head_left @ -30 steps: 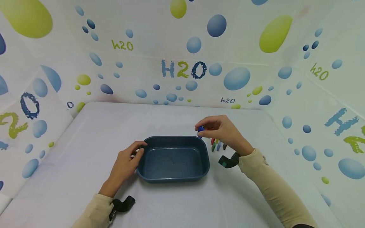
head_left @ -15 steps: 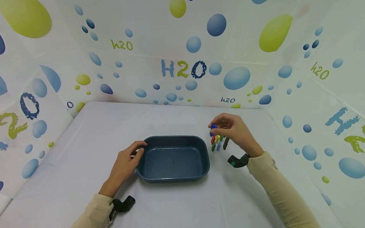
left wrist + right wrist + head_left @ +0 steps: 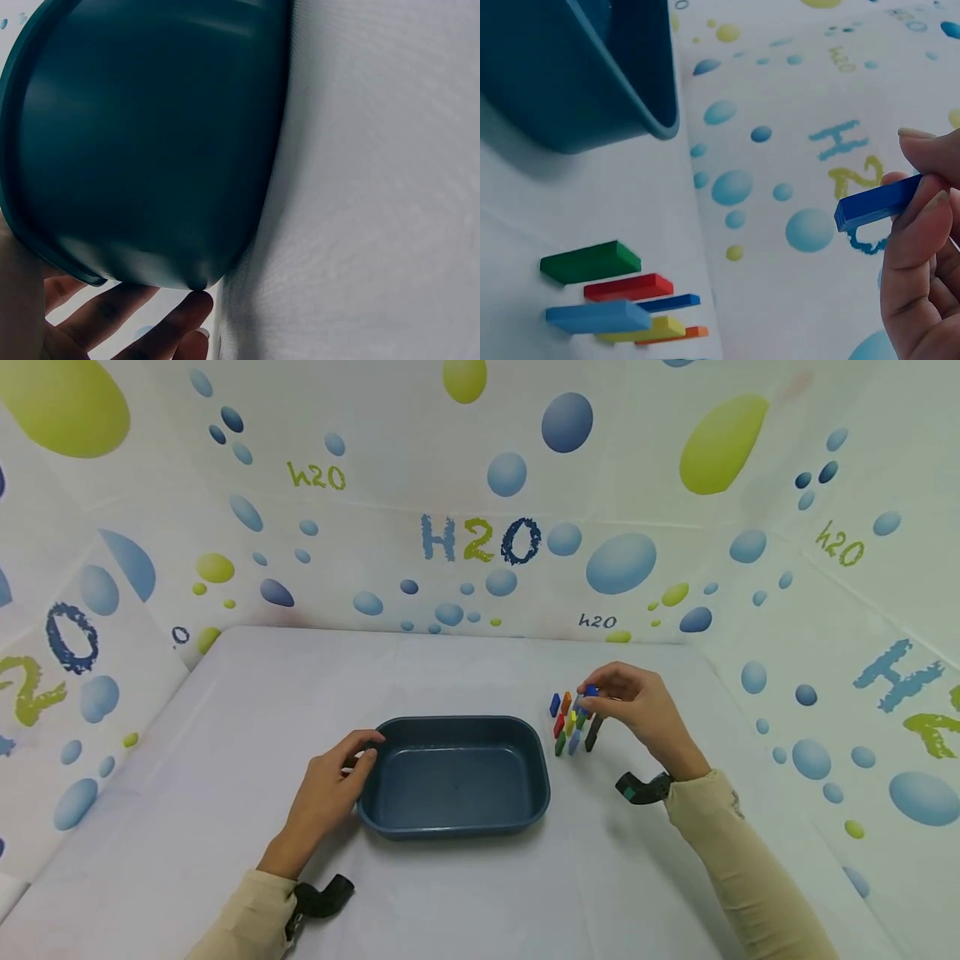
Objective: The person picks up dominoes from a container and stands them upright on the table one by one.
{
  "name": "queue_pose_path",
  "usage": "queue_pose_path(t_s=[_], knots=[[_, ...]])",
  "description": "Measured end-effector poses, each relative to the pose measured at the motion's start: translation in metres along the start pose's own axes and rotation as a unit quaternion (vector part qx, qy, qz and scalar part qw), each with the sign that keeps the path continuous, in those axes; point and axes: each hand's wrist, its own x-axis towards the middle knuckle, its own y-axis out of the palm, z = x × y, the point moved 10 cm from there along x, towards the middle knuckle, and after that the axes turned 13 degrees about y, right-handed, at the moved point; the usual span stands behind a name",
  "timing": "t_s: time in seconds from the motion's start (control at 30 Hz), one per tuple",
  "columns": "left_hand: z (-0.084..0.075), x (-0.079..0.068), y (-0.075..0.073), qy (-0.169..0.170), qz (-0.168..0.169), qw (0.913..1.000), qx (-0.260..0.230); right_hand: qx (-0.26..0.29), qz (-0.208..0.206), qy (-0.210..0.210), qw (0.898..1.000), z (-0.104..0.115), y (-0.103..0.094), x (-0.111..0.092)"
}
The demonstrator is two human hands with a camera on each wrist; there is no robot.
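Note:
A dark blue plastic tub [image 3: 456,783] stands on the white table. At its left end my left hand [image 3: 327,789] holds the rim, thumb at the edge; in the left wrist view its fingers [image 3: 169,326] lie against the outer wall. My right hand [image 3: 637,706], beyond the tub's right end, pinches a blue domino block [image 3: 877,202] between thumb and fingers, over the back right of a group of dominoes. In the group are a green domino [image 3: 591,262], a red domino [image 3: 630,288], a light blue domino [image 3: 598,317], a yellow domino [image 3: 656,328] and several others, standing upright.
A dark domino [image 3: 593,732] stands at the group's right, close below the right hand. White cloth walls [image 3: 480,460] with printed bubbles enclose the table [image 3: 420,910] at the back and sides. Black wrist cameras [image 3: 645,788] jut from both sleeves.
My right hand has moved right, from the tub's back right corner to over the domino group, carrying the blue domino block. More dominoes now show. The left hand and tub stay put.

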Motion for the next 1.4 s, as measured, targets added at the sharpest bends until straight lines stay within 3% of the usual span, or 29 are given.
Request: queue_pose_path(t_s=[0.63,1.4], knots=[[-0.003,0.001,-0.002,-0.004,0.003,1.0000,0.005,-0.031,-0.048,0.064,0.996,-0.052,-0.021,-0.005],[-0.002,0.000,-0.001,-0.009,0.004,0.9999,0.009,-0.071,-0.056,0.122,0.988,-0.102,-0.024,-0.008]])
